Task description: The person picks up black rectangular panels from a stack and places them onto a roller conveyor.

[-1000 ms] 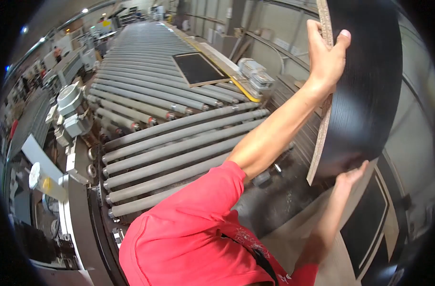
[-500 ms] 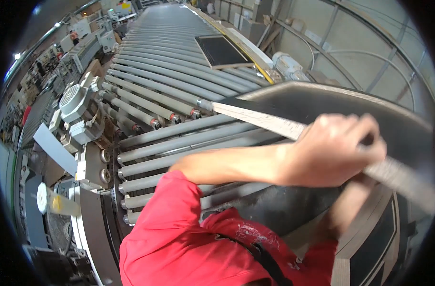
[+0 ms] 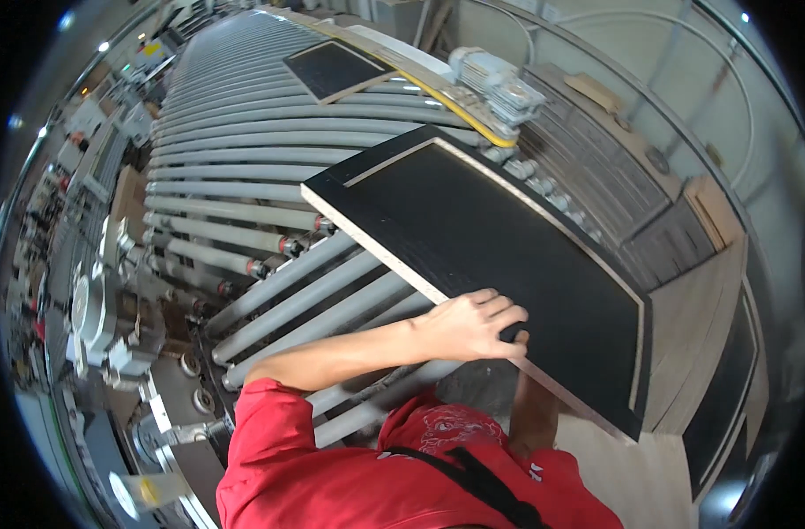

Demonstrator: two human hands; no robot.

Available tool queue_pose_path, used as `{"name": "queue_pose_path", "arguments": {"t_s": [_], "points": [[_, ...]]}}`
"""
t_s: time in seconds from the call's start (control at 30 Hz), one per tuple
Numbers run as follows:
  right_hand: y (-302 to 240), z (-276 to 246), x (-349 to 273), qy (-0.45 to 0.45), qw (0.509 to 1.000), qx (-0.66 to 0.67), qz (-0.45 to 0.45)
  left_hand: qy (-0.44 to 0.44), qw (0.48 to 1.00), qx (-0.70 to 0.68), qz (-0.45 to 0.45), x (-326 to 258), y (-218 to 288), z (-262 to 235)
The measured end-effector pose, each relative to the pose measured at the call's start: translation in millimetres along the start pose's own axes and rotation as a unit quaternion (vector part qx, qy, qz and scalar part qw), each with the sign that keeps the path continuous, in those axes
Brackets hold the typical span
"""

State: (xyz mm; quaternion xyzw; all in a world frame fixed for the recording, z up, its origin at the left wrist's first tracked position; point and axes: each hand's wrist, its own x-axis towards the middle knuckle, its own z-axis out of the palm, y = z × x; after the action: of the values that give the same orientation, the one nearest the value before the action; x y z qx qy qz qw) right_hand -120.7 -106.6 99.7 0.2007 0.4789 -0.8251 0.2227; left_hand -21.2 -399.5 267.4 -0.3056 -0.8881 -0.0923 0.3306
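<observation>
A large black panel (image 3: 473,229) with a light inlaid border and a pale raw chipboard edge is held in front of me, slanting over the near rollers. My left hand (image 3: 477,326) is closed on its near long edge, the fingers lying over the black face. My right forearm (image 3: 535,413) runs up beneath the panel's near right part. The panel hides my right hand and its fingers.
A roller conveyor (image 3: 235,157) stretches away, with a smaller black panel (image 3: 336,69) lying on it. A grey motor (image 3: 499,84) stands by the yellow rail (image 3: 455,106). On the right, another bordered black panel (image 3: 724,397) lies by wood-toned boards (image 3: 698,326). Machinery (image 3: 111,309) lines the left.
The held panel has turned from nearly edge-on to showing its black face. My left hand has moved left and lower in the picture. The view has shifted right.
</observation>
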Motion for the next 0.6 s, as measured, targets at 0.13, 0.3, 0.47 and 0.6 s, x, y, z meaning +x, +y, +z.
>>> {"name": "queue_pose_path", "arguments": {"t_s": [0.13, 0.3, 0.47, 0.6], "points": [[24.7, 3.2, 9.4, 0.008, 1.000, -0.003, 0.027, -0.049, 0.998, -0.009, -0.040, -19.4, -14.8, 16.1], [37.6, -5.3, 14.4, 0.013, 0.999, 0.009, 0.030, -0.075, 0.994, -0.050, -0.065, -33.4, -20.5, 34.1], [27.1, -33.2, -2.9, -0.004, 0.999, 0.001, 0.035, -0.054, 0.989, -0.072, -0.113, -66.1, -9.1, 39.3], [1.2, -85.6, -29.4, -0.039, 0.999, 0.019, 0.026, -0.052, 0.990, -0.073, -0.109, -94.2, 0.3, 54.5]]}}
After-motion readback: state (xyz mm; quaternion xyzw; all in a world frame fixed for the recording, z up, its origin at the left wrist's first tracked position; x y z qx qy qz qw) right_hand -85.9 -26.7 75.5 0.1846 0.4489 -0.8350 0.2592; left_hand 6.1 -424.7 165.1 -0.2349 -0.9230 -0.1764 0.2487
